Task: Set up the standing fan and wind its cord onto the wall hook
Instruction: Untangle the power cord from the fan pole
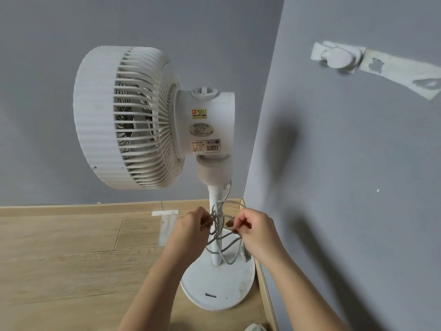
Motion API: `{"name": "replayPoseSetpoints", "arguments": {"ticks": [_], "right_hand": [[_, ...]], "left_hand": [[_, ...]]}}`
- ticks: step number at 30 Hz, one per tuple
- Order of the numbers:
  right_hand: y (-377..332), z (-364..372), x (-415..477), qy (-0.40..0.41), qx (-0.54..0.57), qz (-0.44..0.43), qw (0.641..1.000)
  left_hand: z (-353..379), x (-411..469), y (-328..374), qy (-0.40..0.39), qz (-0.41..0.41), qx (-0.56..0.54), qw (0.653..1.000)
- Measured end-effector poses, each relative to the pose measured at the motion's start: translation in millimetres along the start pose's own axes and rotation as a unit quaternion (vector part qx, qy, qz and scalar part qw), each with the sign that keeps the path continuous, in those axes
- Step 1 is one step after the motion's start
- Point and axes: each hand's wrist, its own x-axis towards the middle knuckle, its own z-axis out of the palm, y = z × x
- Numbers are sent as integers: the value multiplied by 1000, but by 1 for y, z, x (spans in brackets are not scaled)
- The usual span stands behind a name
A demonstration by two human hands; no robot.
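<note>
**Cord low at the pole, hook up to the right**

I see the standing fan (pixel 152 120) upright. Both my left hand (pixel 191 225) and right hand (pixel 253 225) pinch cord (pixel 222 237) loops around its pole (pixel 216 235). The wall hook (pixel 336 57) sits above-right, nearer my right hand.

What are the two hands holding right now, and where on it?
Both hold the fan's cord, looped around the pole. The left hand pinches strands left of the pole; the right hand pinches a loop on the right.
</note>
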Motion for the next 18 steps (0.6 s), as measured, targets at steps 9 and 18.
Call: {"name": "replayPoseSetpoints", "arguments": {"ticks": [9, 18], "right_hand": [[0, 5, 0, -56, 27, 18, 998], [-3, 5, -1, -74, 26, -6, 997]], "left_hand": [[2, 2, 8, 28, 16, -50, 998], [-2, -1, 11, 28, 4, -56, 998]]}}
